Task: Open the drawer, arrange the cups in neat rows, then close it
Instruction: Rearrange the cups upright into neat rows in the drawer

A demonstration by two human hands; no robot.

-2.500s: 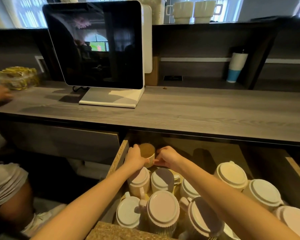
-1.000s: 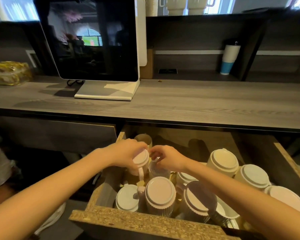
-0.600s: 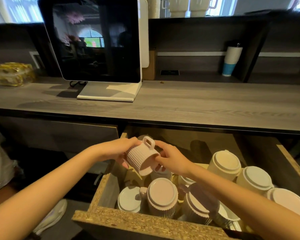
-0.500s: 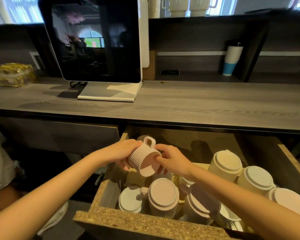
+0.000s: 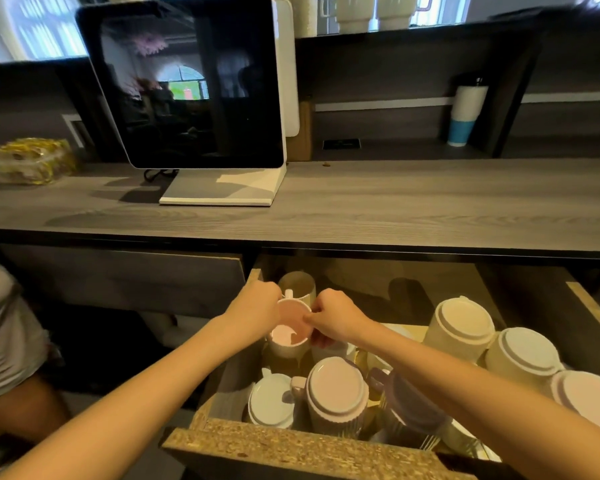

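Observation:
The wooden drawer [image 5: 302, 448] stands pulled out below the counter, holding several ribbed cups. A pink cup [image 5: 289, 332] sits mouth up near the drawer's back left, with my left hand [image 5: 257, 311] on its left rim and my right hand [image 5: 336, 318] on its right rim. Right behind it stands a beige cup [image 5: 298, 284], also mouth up. In front, a white cup [image 5: 271, 400], a pink cup [image 5: 336, 389] and a dark lilac cup [image 5: 413, 403] rest upside down. Cream cups [image 5: 463, 323] lie upside down at the right.
A grey wooden counter [image 5: 395, 206] runs above the drawer, with a white-framed screen [image 5: 191, 84] on a stand at its left. A yellow wrapped package [image 5: 32, 161] is at the far left, a white and blue tumbler [image 5: 465, 114] at the back. Another person's leg [image 5: 18, 407] shows at lower left.
The pink cup, upside down in the drawer, was lifted, turned over in both hands, and now sits mouth up in front of the beige cup.

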